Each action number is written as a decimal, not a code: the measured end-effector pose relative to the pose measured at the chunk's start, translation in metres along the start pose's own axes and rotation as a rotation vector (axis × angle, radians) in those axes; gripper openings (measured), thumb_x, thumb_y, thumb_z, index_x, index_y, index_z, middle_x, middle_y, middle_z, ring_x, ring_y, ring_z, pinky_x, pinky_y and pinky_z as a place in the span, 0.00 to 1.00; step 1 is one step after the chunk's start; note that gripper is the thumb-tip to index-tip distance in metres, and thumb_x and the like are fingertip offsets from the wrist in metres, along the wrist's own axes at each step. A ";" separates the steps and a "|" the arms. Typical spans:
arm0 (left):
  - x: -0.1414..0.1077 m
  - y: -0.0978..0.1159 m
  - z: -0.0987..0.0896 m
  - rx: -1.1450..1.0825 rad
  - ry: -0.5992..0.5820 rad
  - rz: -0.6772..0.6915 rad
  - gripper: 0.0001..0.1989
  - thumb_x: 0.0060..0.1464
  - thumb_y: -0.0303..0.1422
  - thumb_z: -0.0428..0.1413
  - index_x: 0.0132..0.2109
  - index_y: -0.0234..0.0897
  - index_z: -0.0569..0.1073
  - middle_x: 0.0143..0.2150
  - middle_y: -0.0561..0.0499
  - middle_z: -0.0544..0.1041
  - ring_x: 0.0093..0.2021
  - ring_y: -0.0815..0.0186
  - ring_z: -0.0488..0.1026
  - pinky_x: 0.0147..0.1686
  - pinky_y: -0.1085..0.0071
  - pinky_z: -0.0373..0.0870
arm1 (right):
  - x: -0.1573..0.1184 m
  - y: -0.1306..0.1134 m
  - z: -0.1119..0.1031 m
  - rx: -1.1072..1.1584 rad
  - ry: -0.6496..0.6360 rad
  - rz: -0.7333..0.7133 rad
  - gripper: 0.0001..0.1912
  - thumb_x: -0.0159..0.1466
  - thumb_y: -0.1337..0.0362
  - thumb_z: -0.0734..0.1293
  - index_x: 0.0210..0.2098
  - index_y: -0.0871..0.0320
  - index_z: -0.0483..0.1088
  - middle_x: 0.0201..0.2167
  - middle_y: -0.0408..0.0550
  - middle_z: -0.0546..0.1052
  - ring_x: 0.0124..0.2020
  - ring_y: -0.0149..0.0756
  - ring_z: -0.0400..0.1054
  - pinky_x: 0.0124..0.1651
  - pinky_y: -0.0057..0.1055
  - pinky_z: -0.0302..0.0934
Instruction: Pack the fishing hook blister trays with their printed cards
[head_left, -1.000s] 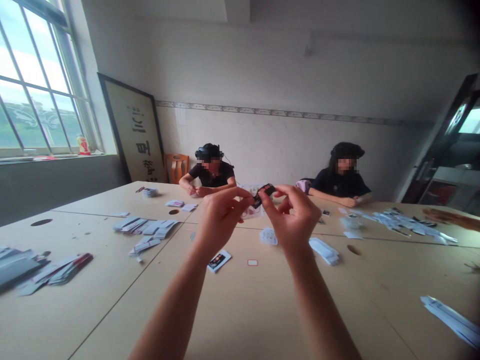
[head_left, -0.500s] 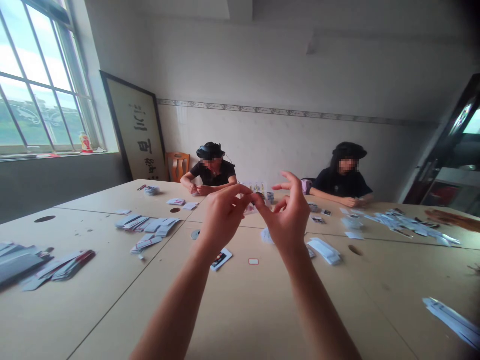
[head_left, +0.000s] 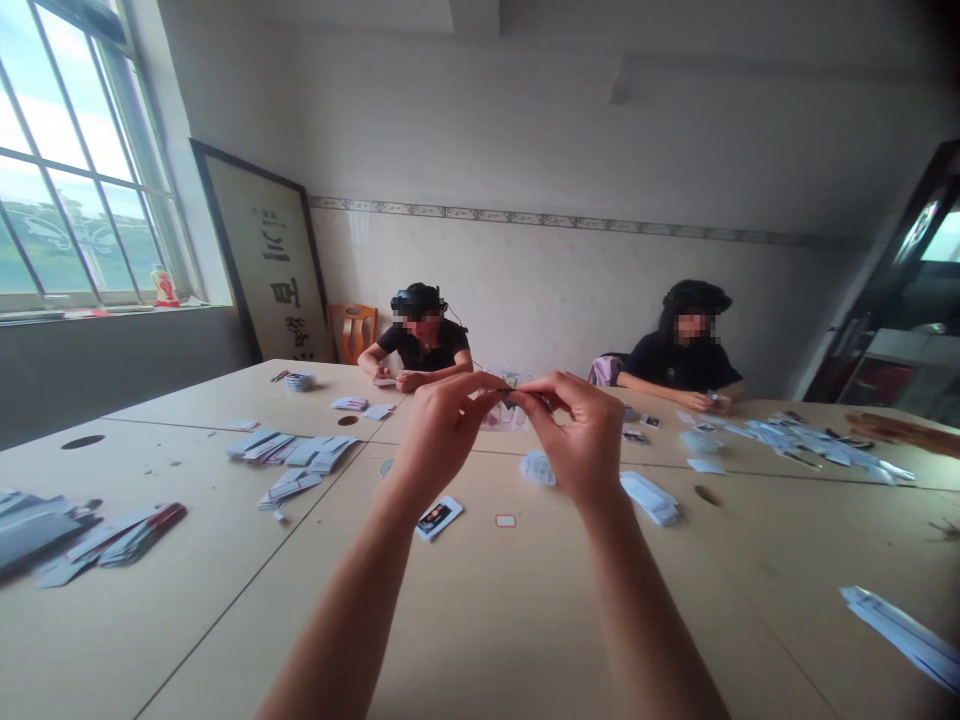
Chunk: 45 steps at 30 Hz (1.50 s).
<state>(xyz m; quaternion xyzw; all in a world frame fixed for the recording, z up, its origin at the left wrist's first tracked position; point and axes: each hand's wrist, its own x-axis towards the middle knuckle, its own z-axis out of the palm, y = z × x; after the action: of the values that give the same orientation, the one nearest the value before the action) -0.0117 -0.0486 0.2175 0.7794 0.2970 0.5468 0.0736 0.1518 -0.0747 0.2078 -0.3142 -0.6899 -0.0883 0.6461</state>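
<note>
My left hand [head_left: 448, 420] and my right hand [head_left: 574, 425] are raised over the table, fingertips nearly meeting. Between them both pinch a small dark thin piece [head_left: 508, 393], too small to name. Behind the fingers, a clear plastic sheet or bag [head_left: 504, 418] with small coloured marks is partly hidden. Below my hands lie a white card with a dark picture [head_left: 439, 517] and a small red-edged white label [head_left: 506, 521]. Near my right wrist sit a pile of clear plastic pieces [head_left: 538, 468] and a stack of white packets [head_left: 649, 497].
Bundles of white cards [head_left: 294, 447] spread across the left of the pale table [head_left: 480, 640]. More packets [head_left: 817, 445] lie at the right. Across from me sit two people in dark tops, a person [head_left: 420, 340] at the left and another person [head_left: 686, 350] at the right.
The raised, spread fingers of my right hand have curled down, and its fingertips now pinch the dark piece together with my left hand. The view has shifted slightly.
</note>
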 end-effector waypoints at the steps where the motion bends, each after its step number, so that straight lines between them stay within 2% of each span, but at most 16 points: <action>1: 0.000 -0.001 0.000 -0.018 0.009 -0.010 0.08 0.61 0.32 0.56 0.42 0.37 0.80 0.34 0.49 0.79 0.27 0.71 0.71 0.25 0.77 0.68 | 0.000 0.000 0.000 -0.029 0.027 -0.030 0.04 0.65 0.66 0.70 0.33 0.55 0.76 0.28 0.42 0.78 0.28 0.31 0.70 0.34 0.29 0.63; 5: 0.000 0.000 0.001 -0.059 0.040 -0.039 0.09 0.60 0.33 0.57 0.42 0.36 0.82 0.34 0.48 0.81 0.27 0.71 0.71 0.26 0.77 0.68 | 0.000 0.000 0.001 -0.014 0.059 -0.076 0.03 0.66 0.67 0.70 0.35 0.55 0.77 0.31 0.43 0.80 0.31 0.31 0.73 0.36 0.30 0.65; 10: -0.003 0.008 0.004 -0.125 0.061 -0.027 0.11 0.61 0.34 0.57 0.47 0.41 0.82 0.39 0.48 0.82 0.31 0.70 0.72 0.28 0.77 0.67 | 0.000 0.001 0.001 0.145 0.110 0.003 0.03 0.65 0.66 0.70 0.35 0.53 0.77 0.30 0.42 0.79 0.30 0.32 0.71 0.35 0.31 0.66; 15: -0.005 0.013 0.012 -0.132 0.004 -0.069 0.15 0.61 0.33 0.57 0.54 0.45 0.79 0.35 0.51 0.79 0.21 0.76 0.62 0.23 0.78 0.62 | 0.001 0.006 -0.003 0.242 0.163 0.089 0.02 0.63 0.66 0.72 0.34 0.53 0.79 0.29 0.42 0.79 0.30 0.32 0.72 0.35 0.31 0.68; 17: -0.006 0.015 0.016 -0.136 -0.028 -0.096 0.16 0.62 0.32 0.56 0.55 0.45 0.78 0.33 0.52 0.77 0.21 0.77 0.62 0.23 0.78 0.62 | 0.002 0.007 -0.004 0.278 0.159 0.144 0.01 0.62 0.65 0.73 0.33 0.54 0.79 0.28 0.42 0.79 0.28 0.31 0.72 0.33 0.30 0.69; 19: -0.006 0.018 0.020 -0.148 -0.048 -0.113 0.19 0.62 0.32 0.56 0.60 0.45 0.73 0.33 0.53 0.75 0.22 0.77 0.65 0.22 0.80 0.62 | 0.003 0.007 -0.005 0.322 0.160 0.200 0.01 0.61 0.65 0.73 0.32 0.55 0.79 0.27 0.42 0.79 0.27 0.31 0.72 0.31 0.28 0.69; 23: -0.007 0.022 0.025 -0.214 -0.024 -0.176 0.33 0.61 0.34 0.57 0.70 0.44 0.57 0.36 0.52 0.73 0.22 0.77 0.68 0.19 0.82 0.62 | 0.006 0.003 -0.009 0.378 0.191 0.298 0.02 0.58 0.66 0.74 0.30 0.57 0.79 0.25 0.42 0.79 0.23 0.29 0.71 0.27 0.25 0.69; 25: -0.007 0.022 0.026 -0.275 -0.020 -0.211 0.29 0.60 0.34 0.58 0.66 0.42 0.63 0.38 0.51 0.73 0.22 0.77 0.69 0.17 0.83 0.64 | 0.006 0.001 -0.013 0.395 0.180 0.340 0.02 0.57 0.66 0.75 0.29 0.58 0.79 0.23 0.42 0.78 0.21 0.28 0.71 0.26 0.24 0.68; 28: -0.006 0.023 0.025 -0.433 -0.077 -0.245 0.19 0.59 0.35 0.58 0.56 0.39 0.72 0.39 0.50 0.74 0.24 0.75 0.71 0.18 0.81 0.72 | 0.007 -0.002 -0.018 0.411 0.129 0.397 0.02 0.57 0.66 0.75 0.29 0.58 0.79 0.21 0.41 0.77 0.20 0.28 0.70 0.23 0.22 0.67; 30: -0.006 0.025 0.023 -0.536 -0.114 -0.257 0.16 0.59 0.36 0.59 0.53 0.38 0.73 0.39 0.50 0.75 0.28 0.72 0.74 0.21 0.77 0.78 | 0.007 -0.003 -0.020 0.428 0.108 0.417 0.03 0.57 0.66 0.75 0.29 0.58 0.79 0.20 0.41 0.76 0.19 0.28 0.71 0.21 0.22 0.66; 33: -0.006 0.028 0.020 -0.619 -0.156 -0.278 0.16 0.58 0.36 0.60 0.52 0.38 0.71 0.38 0.50 0.76 0.33 0.67 0.77 0.23 0.75 0.80 | 0.007 -0.006 -0.021 0.451 0.094 0.419 0.03 0.57 0.65 0.75 0.29 0.58 0.79 0.20 0.41 0.77 0.17 0.27 0.69 0.19 0.21 0.63; 38: -0.006 0.029 0.014 -0.695 -0.249 -0.311 0.18 0.60 0.38 0.59 0.54 0.38 0.69 0.33 0.50 0.78 0.33 0.66 0.78 0.28 0.74 0.81 | 0.005 -0.011 -0.024 0.455 0.052 0.451 0.05 0.58 0.63 0.75 0.30 0.58 0.79 0.17 0.41 0.75 0.14 0.27 0.67 0.15 0.20 0.58; 45: -0.008 0.030 0.008 -0.844 -0.282 -0.349 0.14 0.62 0.37 0.58 0.53 0.40 0.70 0.36 0.51 0.80 0.37 0.65 0.81 0.33 0.71 0.83 | 0.002 -0.023 -0.027 0.445 0.026 0.443 0.02 0.58 0.66 0.74 0.30 0.57 0.79 0.18 0.40 0.75 0.15 0.27 0.69 0.14 0.17 0.58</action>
<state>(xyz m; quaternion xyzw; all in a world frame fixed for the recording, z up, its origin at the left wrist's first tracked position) 0.0050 -0.0759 0.2213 0.6866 0.1627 0.4879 0.5139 0.1625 -0.1062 0.2205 -0.3064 -0.5986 0.2038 0.7115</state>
